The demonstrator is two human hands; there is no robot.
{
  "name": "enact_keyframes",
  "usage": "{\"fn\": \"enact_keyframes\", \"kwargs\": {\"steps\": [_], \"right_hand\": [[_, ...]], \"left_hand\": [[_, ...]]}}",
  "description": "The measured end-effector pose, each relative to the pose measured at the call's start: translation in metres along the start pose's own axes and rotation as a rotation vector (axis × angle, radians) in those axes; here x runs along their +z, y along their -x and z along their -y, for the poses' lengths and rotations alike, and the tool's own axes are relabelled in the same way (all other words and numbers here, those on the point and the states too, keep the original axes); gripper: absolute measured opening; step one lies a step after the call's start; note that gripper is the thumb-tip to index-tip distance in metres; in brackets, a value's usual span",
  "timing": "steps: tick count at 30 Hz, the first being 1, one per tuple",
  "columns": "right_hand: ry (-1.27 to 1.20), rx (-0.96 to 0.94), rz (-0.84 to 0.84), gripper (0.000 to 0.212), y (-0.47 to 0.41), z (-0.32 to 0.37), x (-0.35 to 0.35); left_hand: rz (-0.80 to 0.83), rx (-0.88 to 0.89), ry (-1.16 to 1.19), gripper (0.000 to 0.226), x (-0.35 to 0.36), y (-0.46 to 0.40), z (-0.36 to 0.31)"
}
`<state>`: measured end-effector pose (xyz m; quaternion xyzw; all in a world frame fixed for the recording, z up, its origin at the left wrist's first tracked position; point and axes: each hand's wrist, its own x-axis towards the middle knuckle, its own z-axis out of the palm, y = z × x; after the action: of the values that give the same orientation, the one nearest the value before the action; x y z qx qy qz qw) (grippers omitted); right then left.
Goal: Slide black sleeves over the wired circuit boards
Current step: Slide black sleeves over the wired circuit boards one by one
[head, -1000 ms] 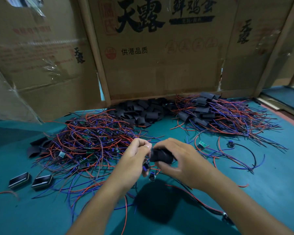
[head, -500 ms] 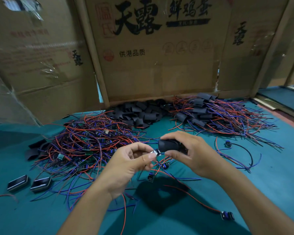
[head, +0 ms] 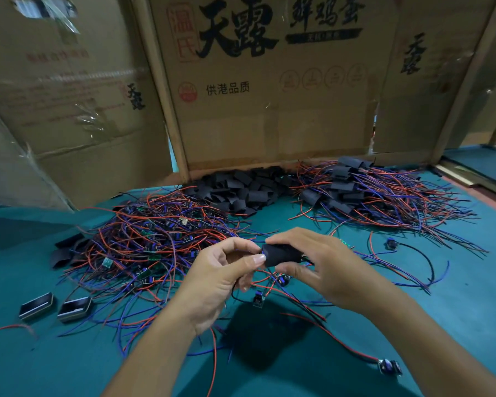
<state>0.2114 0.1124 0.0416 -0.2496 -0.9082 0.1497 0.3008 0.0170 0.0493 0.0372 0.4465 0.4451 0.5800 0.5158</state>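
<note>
While both hands work just above the green table (head: pixel 455 296), the right hand (head: pixel 324 270) pinches a black sleeve (head: pixel 281 255) between thumb and forefinger, other fingers loosely curved behind it. Left hand (head: pixel 221 279) meets the sleeve's left end: thumb tip and forefinger pressed against the opening, pinching something there too small to make out. Board itself not visible, can't tell how far in it sits. Red, blue and black wires hang from under the sleeve down to the table, with small blue connectors (head: pixel 258 298) on their ends just below the hands.

Nearer than the sleeve, at bottom right: one red lead ending in a connector (head: pixel 390 367). Left of the sleeve, well apart: two dark rectangular parts (head: pixel 55 306) side by side on the table.

Beyond the sleeve, to its left: big tangle of unsleeved wired boards (head: pixel 155 247), small green boards showing among red/blue wires, a few flat black sleeves at its left edge. Beyond, to its right: a second wire pile (head: pixel 378 193) with black sleeves already on. Straight behind the sleeve, between the two piles: heap of loose black sleeves (head: pixel 241 189), up against the cardboard wall (head: pixel 269 116) with printed Chinese characters.
</note>
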Motion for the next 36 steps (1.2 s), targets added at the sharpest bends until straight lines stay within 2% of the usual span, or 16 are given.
{"fn": "enact_keyframes", "kwargs": {"steps": [7, 10, 14, 17, 21, 25, 31, 34, 36], "right_hand": [[-0.042, 0.05, -0.053, 0.039, 0.0, 0.002, 0.002], [-0.042, 0.062, -0.063, 0.036, 0.0, 0.002, 0.004], [-0.044, 0.07, -0.07, 0.03, -0.001, 0.005, 0.006], [-0.055, 0.075, -0.076, 0.031, -0.001, 0.006, 0.006], [-0.038, 0.085, -0.074, 0.032, 0.0, 0.006, 0.006], [-0.029, 0.088, -0.038, 0.035, -0.001, 0.007, 0.009], [0.063, 0.113, 0.065, 0.033, -0.002, 0.002, 0.013], [0.103, 0.128, 0.091, 0.026, -0.001, 0.002, 0.014], [0.131, 0.186, 0.057, 0.022, -0.002, -0.001, 0.009]], "left_hand": [[-0.038, 0.04, 0.069, 0.016, -0.002, -0.002, 0.007], [-0.049, 0.095, -0.02, 0.007, -0.002, -0.003, 0.008], [-0.076, 0.176, -0.136, 0.005, -0.001, -0.003, 0.008], [-0.086, 0.22, -0.203, 0.017, 0.0, -0.003, 0.008], [-0.115, 0.165, -0.221, 0.033, 0.001, -0.003, 0.009], [-0.131, 0.125, -0.2, 0.032, 0.004, -0.003, 0.01], [-0.048, 0.031, -0.216, 0.032, 0.004, -0.004, 0.015], [0.005, 0.065, -0.261, 0.024, 0.003, -0.004, 0.016], [-0.04, 0.153, -0.313, 0.021, 0.0, -0.005, 0.013]]}}
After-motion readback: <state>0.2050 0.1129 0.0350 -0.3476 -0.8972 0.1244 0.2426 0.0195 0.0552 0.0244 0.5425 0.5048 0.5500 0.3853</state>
